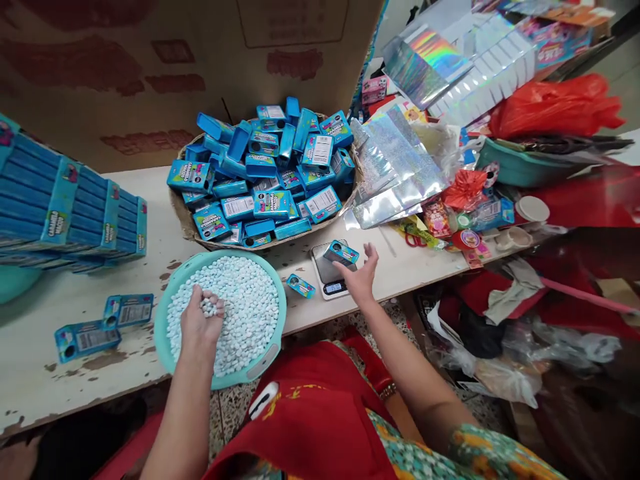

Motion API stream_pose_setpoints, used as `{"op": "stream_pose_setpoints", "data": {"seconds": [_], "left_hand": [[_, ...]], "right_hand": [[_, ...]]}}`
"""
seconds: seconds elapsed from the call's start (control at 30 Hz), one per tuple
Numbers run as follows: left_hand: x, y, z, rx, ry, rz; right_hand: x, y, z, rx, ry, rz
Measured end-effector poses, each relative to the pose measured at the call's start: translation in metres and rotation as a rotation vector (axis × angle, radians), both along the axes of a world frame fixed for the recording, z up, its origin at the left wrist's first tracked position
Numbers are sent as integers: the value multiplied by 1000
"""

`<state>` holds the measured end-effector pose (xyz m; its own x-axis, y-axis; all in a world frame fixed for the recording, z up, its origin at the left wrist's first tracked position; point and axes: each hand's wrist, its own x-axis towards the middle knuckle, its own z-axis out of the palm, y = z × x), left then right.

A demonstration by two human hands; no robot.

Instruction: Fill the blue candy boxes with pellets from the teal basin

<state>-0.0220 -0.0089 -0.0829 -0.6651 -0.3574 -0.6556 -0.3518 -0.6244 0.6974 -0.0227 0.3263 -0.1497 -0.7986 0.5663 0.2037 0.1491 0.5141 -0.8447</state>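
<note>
My left hand (201,319) is cupped around several small pale blue candies (209,307), over a turquoise basin (283,300) full of the same candies. My right hand (361,275) has its fingers apart and holds nothing. It is beside a small digital kitchen scale (324,272) with a lit display. On the scale lies a blue candy box (342,252); the thumb is close to it, and I cannot tell whether they touch. Another blue candy box (301,285) lies on the table between the basin and the scale.
Behind the basin stands a carton (186,223) heaped with blue boxes. Stacked boxes (75,200) rise at the left, near two loose boxes (129,310). Holographic sheets (395,167), a red bag (555,107) and a teal tub (520,165) crowd the right. A large cardboard panel (200,40) stands behind.
</note>
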Motion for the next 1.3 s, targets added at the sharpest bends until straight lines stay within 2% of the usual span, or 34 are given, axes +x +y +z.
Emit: {"op": "stream_pose_setpoints", "data": {"seconds": [0.1, 0.17, 0.23, 0.33, 0.4, 0.43, 0.5, 0.6, 0.7, 0.77, 0.83, 0.87, 0.93, 1.0, 1.07, 1.13, 1.2, 1.3], "left_hand": [[-2, 3, 2, 63, -49, 14], [-2, 8, 5, 56, -39, 40], [0, 14, 10, 54, -15, 61], [5, 25, 25, 125, -1, 25], [6, 31, 36, 182, 28, -3], [6, 33, 39, 195, 50, -10], [5, 36, 43, 191, 83, 3], [2, 32, 36, 168, 74, 62], [5, 24, 22, 156, 87, 121], [10, 18, 15, 136, 106, 118], [16, 11, 14, 17, 137, 33], [20, 8, 16, -106, 166, -39], [25, 0, 26, -440, 248, -196], [27, -6, 40, -728, 349, -338], [25, -13, 53, -855, 460, -462], [20, -23, 60, -885, 509, -528], [13, -38, 62, -916, 440, -455], [2, -65, 60, -943, 296, -241]], "right_hand": [[-25, 10, 10, -185, -122, 171], [-30, 1, 32, -191, -86, 242], [-28, -17, 65, -97, 5, 346], [-19, -56, 118, 54, 93, 613], [-16, -84, 140, 142, 128, 782], [-16, -99, 145, 190, 134, 855], [-19, -126, 141, 292, 112, 975], [-25, -157, 120, 409, 50, 1074], [-29, -167, 106, 418, 24, 1080], [-31, -165, 104, 331, 19, 1092], [-32, -160, 105, 165, 14, 1099], [-33, -159, 104, 70, 9, 1086], [-34, -160, 103, -77, 7, 1015], [-33, -169, 102, -128, 21, 965], [-32, -182, 102, -140, 19, 1012], [-34, -190, 103, -161, 12, 1074], [-40, -187, 103, -177, 34, 1019], [-49, -163, 96, -169, 38, 839]]}}
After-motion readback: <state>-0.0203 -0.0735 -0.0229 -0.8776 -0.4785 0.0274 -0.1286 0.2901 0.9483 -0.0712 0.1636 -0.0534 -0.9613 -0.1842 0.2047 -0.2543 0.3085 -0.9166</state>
